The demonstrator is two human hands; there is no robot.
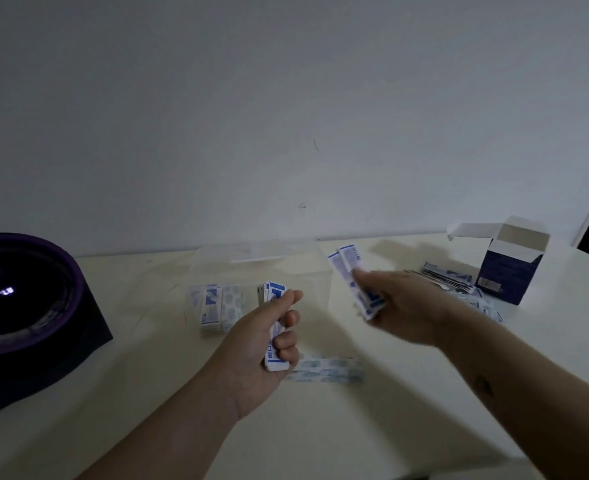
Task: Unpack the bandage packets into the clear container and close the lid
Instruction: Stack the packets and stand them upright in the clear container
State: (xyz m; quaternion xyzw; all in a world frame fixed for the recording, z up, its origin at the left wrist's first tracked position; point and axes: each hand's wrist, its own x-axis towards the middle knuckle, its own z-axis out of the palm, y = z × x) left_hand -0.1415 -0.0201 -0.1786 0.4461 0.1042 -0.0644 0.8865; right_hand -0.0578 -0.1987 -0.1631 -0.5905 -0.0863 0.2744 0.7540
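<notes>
At the middle of the desk [320, 427], toward its back edge: clear container [300, 268], walls faint; the lid is too hard to make out to say how it is sitting.

Inside, at the container's left end: packed bandage packets [211, 306], lying side by side, long axes running near to far.

Just before the container's near wall: left hand [262, 344], fingers curling round a stack of packets [274, 293] and gripping it firmly. The stack is standing nearly on end, its top leaning toward the container and overlapping the near wall in view.

Beside the container's right wall: right hand [400, 306], blurred, pinching a fan of packets [346, 261] that is pointing up and toward the back edge.

Toward the desk's right edge: heap of packets [449, 278] lying beside an open carton [511, 268], flaps up.

Between the hands, nearer the front edge: loose strip [324, 368], lying flat, long axis running left to right.

At the left edge: dark round appliance [26, 296].

Judgement: the left hand is nearer the empty right part of the container. Its stack is probably needing to be carried forward over the wall and laid parallel to the packets already inside.
</notes>
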